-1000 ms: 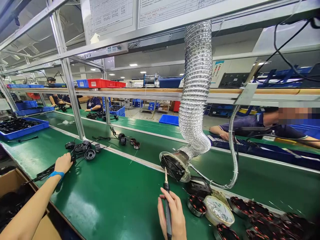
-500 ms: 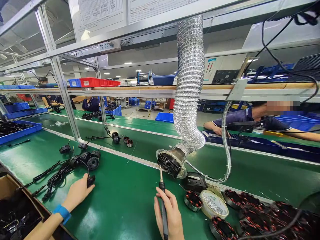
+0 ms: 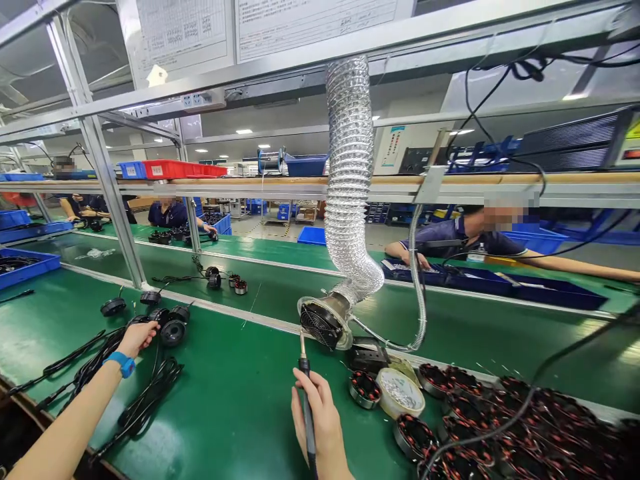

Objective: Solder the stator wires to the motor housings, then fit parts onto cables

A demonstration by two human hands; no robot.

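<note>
My right hand [image 3: 320,417] grips a soldering iron [image 3: 308,413] by its dark handle, metal tip pointing up just in front of the round fan grille [image 3: 320,323]. At the left, my left hand [image 3: 137,339] reaches among black round motor housings [image 3: 173,332] with cables. Its fingers are pinched together beside the housings; what lies between them is too small to make out. Bundled black cables [image 3: 150,400] lie on the green bench next to my left forearm. Right of the soldering iron are a copper-wound stator [image 3: 365,388] and a round tub [image 3: 400,393] of small silvery pieces.
Many more stators [image 3: 520,427] crowd the right side, with a black cable [image 3: 540,373] hanging across them. A silver flexible duct [image 3: 347,167] comes down to the fan. Across the bench a co-worker's arm [image 3: 415,255] rests by dark blue trays [image 3: 555,290].
My left hand moved right to a cable bundle, then back up to the motor housings; that bundle now lies apart, nearer me. My right hand keeps holding the soldering iron. The view has turned right.
</note>
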